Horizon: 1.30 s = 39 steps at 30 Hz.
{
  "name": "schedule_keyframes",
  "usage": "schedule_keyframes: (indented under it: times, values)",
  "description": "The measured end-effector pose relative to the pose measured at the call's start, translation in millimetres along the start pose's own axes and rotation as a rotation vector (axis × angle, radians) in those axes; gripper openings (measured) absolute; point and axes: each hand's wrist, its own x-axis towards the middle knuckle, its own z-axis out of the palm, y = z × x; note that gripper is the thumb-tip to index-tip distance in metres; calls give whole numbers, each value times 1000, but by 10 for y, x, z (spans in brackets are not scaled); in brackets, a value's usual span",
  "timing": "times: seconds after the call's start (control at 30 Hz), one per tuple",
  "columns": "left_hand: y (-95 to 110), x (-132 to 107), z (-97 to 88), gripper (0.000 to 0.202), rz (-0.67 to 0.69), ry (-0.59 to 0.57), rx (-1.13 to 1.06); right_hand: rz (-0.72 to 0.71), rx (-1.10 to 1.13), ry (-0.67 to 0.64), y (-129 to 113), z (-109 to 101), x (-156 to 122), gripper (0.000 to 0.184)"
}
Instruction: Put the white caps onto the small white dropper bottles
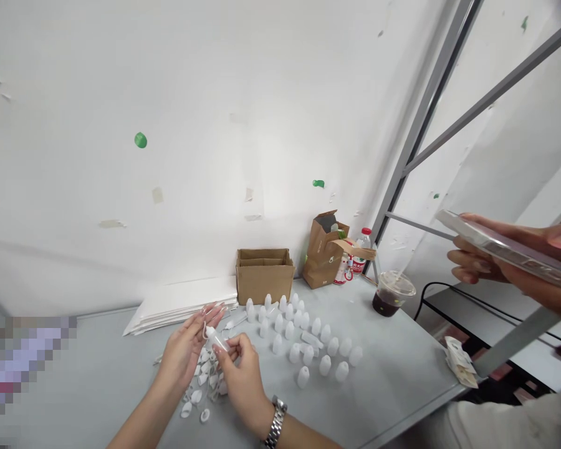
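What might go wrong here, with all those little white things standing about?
The upright white pieces stand close together, so a brush from the right hand or its sleeve-free forearm might topple several.

The cup holds dark liquid and stands on the same table; if knocked, it might spill toward them.

Loose parts lie heaped below both hands, so a careless move might scatter some.
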Motion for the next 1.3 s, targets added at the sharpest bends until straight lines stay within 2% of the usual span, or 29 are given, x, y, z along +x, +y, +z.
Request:
schedule_keyframes:
  times: [0.17,0.43,0.67,0.9,1.1,1.3]
  values:
    - [29,-34,-8,17,-25,-2,15,-4,-21,-1,-33,-18,6,19]
    - [-12,7,-66,19,-13,35,2,87,-89,-67,-87,-18,5,11]
    - [-21,21,-85,19,-41,45,23,35,-75,-48,-58,-16,10,11]
    - [-11,23,-104,16,-54,23,24,59,-121,-56,-91,-16,-3,8]
    - [33,-4,-85,17,-89,12,23,9,-132,-4,-73,-21,-9,10]
    - [5,7,-133,17,-110,22,68,5,-170,-67,-71,-28,-16,10]
